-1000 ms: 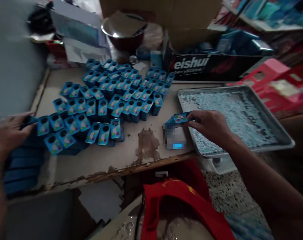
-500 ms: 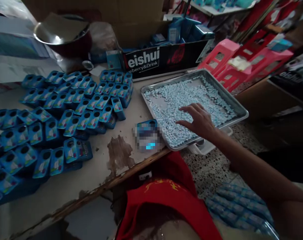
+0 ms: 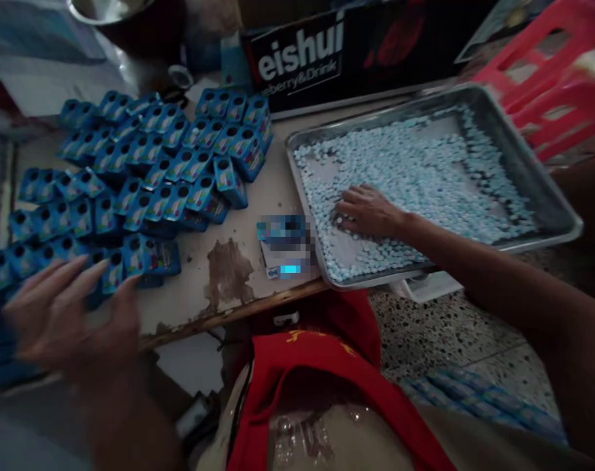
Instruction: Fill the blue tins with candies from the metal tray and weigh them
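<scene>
My right hand (image 3: pixel 368 210) is down in the metal tray (image 3: pixel 555 203), its curled fingers closed on some of the pale blue tablets (image 3: pixel 395 160). Tablets spread loosely over most of the tray's floor. My left hand (image 3: pixel 76 314), blurred by motion, is above the near-left end of the rows of small blue boxes (image 3: pixel 167 196). Its fingers are spread with nothing visible in them. The boxes stand close together, dark round holes in their tops. Between boxes and tray, a blue box (image 3: pixel 277 227) is on a small device (image 3: pixel 290 265) with a lit cyan display, partly pixelated.
Behind the tray stands a black printed carton (image 3: pixel 317 59). A metal bowl (image 3: pixel 125 33) is at the back left. Pink plastic stools (image 3: pixel 552 124) are beyond the tray's right side. The worn wooden table edge (image 3: pixel 258 302) runs close to my red apron (image 3: pixel 321 353).
My right hand has lowered from above the tray into the tablets, and its fingers have curled. My left hand has come into view over the boxes. The view has tilted down and closer.
</scene>
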`<action>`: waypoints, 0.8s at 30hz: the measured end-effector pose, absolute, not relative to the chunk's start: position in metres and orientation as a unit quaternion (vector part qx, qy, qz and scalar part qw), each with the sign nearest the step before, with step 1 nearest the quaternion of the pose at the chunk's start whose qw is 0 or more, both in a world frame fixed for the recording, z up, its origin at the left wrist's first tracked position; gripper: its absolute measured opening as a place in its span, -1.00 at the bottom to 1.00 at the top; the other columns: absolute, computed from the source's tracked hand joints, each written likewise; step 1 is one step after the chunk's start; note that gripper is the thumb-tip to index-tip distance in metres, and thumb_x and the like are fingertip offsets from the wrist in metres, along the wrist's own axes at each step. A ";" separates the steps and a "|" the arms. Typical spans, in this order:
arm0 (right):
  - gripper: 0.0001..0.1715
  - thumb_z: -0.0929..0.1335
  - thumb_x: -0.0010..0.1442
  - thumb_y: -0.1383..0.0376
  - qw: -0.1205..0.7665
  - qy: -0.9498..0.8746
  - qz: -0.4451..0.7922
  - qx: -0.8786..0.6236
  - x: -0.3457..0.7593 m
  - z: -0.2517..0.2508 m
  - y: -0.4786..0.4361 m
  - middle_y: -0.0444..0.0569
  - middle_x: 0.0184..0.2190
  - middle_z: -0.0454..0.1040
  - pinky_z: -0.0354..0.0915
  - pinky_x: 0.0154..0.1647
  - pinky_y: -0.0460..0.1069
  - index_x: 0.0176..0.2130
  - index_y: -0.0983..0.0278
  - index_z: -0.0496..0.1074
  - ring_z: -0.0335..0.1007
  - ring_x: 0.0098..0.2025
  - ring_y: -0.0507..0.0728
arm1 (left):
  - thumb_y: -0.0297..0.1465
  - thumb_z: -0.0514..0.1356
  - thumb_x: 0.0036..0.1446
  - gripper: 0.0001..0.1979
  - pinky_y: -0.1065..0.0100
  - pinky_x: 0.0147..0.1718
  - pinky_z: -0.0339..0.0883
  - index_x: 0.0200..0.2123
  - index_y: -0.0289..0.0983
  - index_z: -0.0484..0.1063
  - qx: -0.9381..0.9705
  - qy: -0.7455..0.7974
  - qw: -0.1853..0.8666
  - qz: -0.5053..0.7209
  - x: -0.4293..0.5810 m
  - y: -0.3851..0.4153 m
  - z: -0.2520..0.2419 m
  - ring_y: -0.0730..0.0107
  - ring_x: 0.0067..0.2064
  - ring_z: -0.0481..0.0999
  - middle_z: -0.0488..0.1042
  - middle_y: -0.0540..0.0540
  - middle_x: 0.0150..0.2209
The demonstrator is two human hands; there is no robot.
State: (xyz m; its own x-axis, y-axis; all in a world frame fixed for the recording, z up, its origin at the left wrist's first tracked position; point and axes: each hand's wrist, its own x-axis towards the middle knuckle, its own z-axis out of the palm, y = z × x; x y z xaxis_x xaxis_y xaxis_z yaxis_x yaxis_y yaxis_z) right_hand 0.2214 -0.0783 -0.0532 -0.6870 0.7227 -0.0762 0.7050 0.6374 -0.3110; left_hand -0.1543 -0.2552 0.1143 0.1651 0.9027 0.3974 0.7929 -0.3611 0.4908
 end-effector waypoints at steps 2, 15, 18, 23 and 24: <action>-0.85 0.46 0.35 0.18 0.117 -0.824 0.250 -0.495 0.224 -0.049 -0.078 0.09 -0.21 0.59 0.27 0.06 0.17 -0.26 0.19 0.53 0.42 -0.13 0.29 | 0.04 0.47 0.32 -0.41 0.01 0.39 0.50 0.31 0.00 0.57 0.740 0.592 0.075 0.311 -0.146 -0.257 0.108 -0.01 0.33 0.53 0.65 -0.11 0.20; -0.62 0.40 0.42 0.00 0.467 -0.260 0.662 -0.525 0.208 -0.017 -0.114 -0.05 -0.34 0.38 0.06 -0.32 0.03 -0.35 0.07 0.28 0.13 -0.37 0.15 | -0.16 0.47 0.38 -0.41 0.02 0.36 0.55 0.39 -0.07 0.47 0.710 0.614 0.111 0.327 -0.129 -0.242 0.009 0.03 0.28 0.67 0.68 -0.18 0.23; -0.59 0.45 0.39 0.06 0.470 -0.320 0.675 -0.471 0.201 -0.028 -0.115 -0.12 -0.38 0.30 -0.10 -0.36 -0.01 -0.39 0.11 0.28 -0.08 -0.44 0.07 | -0.14 0.53 0.31 -0.24 0.03 0.37 0.54 0.46 -0.09 0.37 0.695 0.614 0.138 0.348 -0.117 -0.228 -0.005 0.02 0.32 0.64 0.64 -0.24 0.29; -0.55 0.42 0.41 -0.15 0.464 -0.429 0.657 -0.411 0.183 -0.025 -0.101 -0.12 -0.40 0.34 -0.08 -0.40 0.00 -0.31 0.11 0.41 0.02 -0.44 0.09 | -0.31 0.59 0.22 -0.43 0.26 0.04 0.64 0.22 -0.19 0.50 0.689 0.578 0.215 0.382 -0.093 -0.197 -0.029 0.21 0.01 0.74 0.71 -0.12 0.06; -0.53 0.40 0.41 -0.20 0.470 -0.442 0.653 -0.397 0.178 -0.019 -0.097 -0.10 -0.39 0.36 -0.03 -0.40 0.01 -0.28 0.09 0.42 0.09 -0.43 0.11 | -0.34 0.58 0.22 -0.49 0.29 -0.01 0.62 0.16 -0.19 0.52 0.689 0.569 0.220 0.390 -0.087 -0.189 -0.027 0.24 -0.05 0.74 0.71 -0.07 -0.01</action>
State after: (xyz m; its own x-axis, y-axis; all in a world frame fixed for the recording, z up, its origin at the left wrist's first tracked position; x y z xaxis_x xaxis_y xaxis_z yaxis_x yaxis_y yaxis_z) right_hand 0.1780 -0.0975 -0.0194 -0.2431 0.9645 -0.1029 -0.2632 -0.1677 -0.9500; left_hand -0.0867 -0.1895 -0.0266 0.0475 0.9566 0.2876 0.6128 -0.2553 0.7478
